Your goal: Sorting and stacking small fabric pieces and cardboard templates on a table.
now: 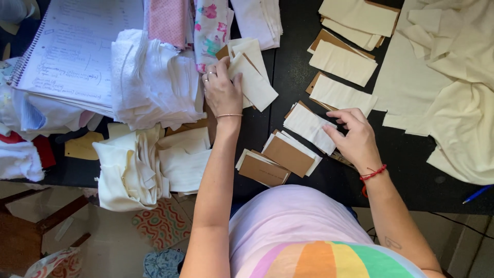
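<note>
My left hand (222, 87) rests on a stack of cream fabric rectangles (253, 77) with brown card pieces between them, fingers curled on its left edge. My right hand (354, 138) pinches the right end of a white fabric rectangle (307, 126) lying on a brown card. Two more card-and-fabric stacks (288, 154) (263, 170) lie near the front edge of the black table (293, 67), between my arms.
A thick pile of white fabric pieces (149, 77) lies left of my left hand, with a spiral notebook (72, 46) beyond. Folded white cloth (134, 164) hangs off the front edge. More cream rectangles (342, 62) and a large cream cloth (453, 82) are at right. A blue pen (476, 193) lies far right.
</note>
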